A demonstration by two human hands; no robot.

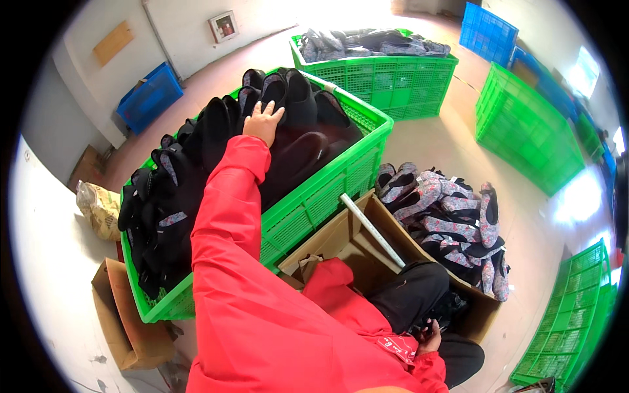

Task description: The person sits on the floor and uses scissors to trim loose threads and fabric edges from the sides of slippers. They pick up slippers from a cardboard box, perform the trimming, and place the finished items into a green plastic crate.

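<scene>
A black shoe [274, 88] stands near the far end of a big green crate [321, 208]. The left hand [264, 122] touches it with fingers spread (I cannot tell if they grip it). More black shoes [216, 128] fill the crate right down to its near left corner. Beside the crate's right edge is a cardboard box [392, 226], with a white stick [372, 230] leaning in it. The right hand [429, 339] is low over the box, fingers bent by something small and dark (I cannot tell if it holds that). Past the box's far right edge, flowery shoes [452, 209] lie heaped on the floor. Beyond the crate's far end, another green crate [406, 85] holds gray shoes [380, 42].
</scene>
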